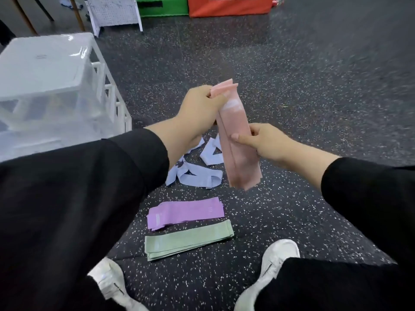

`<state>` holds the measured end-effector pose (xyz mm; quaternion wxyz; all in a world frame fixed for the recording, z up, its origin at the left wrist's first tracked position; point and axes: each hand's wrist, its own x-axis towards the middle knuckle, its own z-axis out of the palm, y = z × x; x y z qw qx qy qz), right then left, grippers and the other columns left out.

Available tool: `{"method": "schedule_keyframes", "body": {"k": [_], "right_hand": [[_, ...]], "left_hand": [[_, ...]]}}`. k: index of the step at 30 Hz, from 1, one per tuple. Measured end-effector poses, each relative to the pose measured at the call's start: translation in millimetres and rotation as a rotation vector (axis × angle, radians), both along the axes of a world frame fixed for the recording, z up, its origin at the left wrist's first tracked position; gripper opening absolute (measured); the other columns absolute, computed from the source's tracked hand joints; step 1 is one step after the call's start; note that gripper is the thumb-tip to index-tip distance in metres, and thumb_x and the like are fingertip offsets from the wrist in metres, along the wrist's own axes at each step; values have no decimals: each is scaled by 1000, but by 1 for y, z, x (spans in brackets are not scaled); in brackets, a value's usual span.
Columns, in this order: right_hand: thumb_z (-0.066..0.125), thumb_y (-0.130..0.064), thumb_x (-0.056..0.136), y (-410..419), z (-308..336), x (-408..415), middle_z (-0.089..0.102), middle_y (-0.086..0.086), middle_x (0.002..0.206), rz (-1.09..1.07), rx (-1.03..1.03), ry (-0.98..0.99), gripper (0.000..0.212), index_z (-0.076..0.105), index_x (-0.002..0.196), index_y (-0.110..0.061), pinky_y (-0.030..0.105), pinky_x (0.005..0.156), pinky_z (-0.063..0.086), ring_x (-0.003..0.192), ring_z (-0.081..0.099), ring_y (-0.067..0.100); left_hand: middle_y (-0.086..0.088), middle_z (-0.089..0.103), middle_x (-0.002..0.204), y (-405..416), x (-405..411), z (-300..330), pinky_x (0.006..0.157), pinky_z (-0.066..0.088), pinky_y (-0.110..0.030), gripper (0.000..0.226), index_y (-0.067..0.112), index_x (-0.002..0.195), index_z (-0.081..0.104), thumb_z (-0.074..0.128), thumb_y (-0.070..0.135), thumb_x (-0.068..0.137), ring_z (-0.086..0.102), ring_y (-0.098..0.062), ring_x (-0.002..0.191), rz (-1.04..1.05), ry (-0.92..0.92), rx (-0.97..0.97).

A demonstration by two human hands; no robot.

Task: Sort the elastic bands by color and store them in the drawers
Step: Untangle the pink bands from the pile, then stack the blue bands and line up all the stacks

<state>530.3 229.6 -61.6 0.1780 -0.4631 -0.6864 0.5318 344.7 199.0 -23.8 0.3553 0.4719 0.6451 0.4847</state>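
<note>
Currently held: pink bands [235, 140], 1 stack, long axis near upright, top end pinched in left hand [202, 108], mid-length pinched between thumb and fingers of right hand [265, 142]. Drawer unit [45, 86] lies to the left, nearer the left hand. On floor: purple stack [186, 213], green stack [188, 240], loose blue bands [197, 176].

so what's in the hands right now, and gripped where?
Both hold the pink bands, stacked. Left hand grips the top end; right hand pinches the middle. Lower end hangs free.
</note>
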Motion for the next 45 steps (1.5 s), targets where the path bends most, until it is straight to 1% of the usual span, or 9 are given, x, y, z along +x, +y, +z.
{"method": "schedule_keyframes", "body": {"k": [3,8,13,16,22,25,28,33,45], "right_hand": [[69,-42,92,-10,-47,29,77,-11,97,-66,-54,-21,23,73,107,-24,24,65,43,78,66,4],[72,-47,73,-18,-99,62,73,6,92,-140,-188,-36,39,73,102,-20,38,76,39,79,56,18],[65,-22,95,-10,-130,70,61,-3,68,-189,-296,-64,19,64,101,-4,23,50,38,52,51,7],[62,-20,99,-10,-155,74,77,0,88,-203,-490,30,14,66,108,-11,34,68,57,75,72,13],[66,-30,95,-1,-207,84,76,5,110,-270,-621,-41,30,67,120,-13,48,93,56,102,72,26],[65,-36,92,11,-238,85,68,7,125,-291,-489,-379,55,52,141,-12,44,99,53,111,66,26],[55,-31,100,19,-252,76,59,9,141,-251,-256,-639,52,44,147,-13,36,103,46,126,57,29],[47,-31,104,29,-258,48,57,4,143,-81,-145,-644,45,46,147,-19,36,103,45,126,55,25],[49,-29,102,73,-267,-45,57,2,141,173,71,-555,42,50,144,-22,32,98,44,125,57,24]], "left_hand": [[-8,51,73,8,21,-35,59,40,-34,22,6,81,60,61,22,96,45,-19,65,-44,1,-65],[-7,49,73,19,52,-92,65,43,-34,27,-2,87,59,61,23,96,44,-17,68,-71,-43,-173],[-1,49,76,37,67,-128,48,28,-24,23,3,86,63,56,19,100,35,-12,52,-88,-62,-243],[9,48,61,49,72,-150,42,25,-22,25,16,76,59,57,19,100,31,-9,49,-112,-35,-299],[-4,52,81,78,77,-208,67,47,-37,18,11,98,63,62,29,97,50,-22,76,-153,-57,-480],[2,58,104,86,71,-225,81,42,-29,29,18,118,58,61,40,99,58,-19,92,-231,66,-598],[-11,62,123,86,54,-245,86,39,-30,52,5,141,47,55,39,102,58,-30,116,-261,305,-629],[-14,57,142,73,29,-269,103,43,-35,53,9,147,45,52,38,104,53,-32,129,-253,364,-653],[-12,57,134,29,-40,-293,91,46,-36,44,15,142,50,43,40,106,54,-31,121,-388,694,-693]]}}
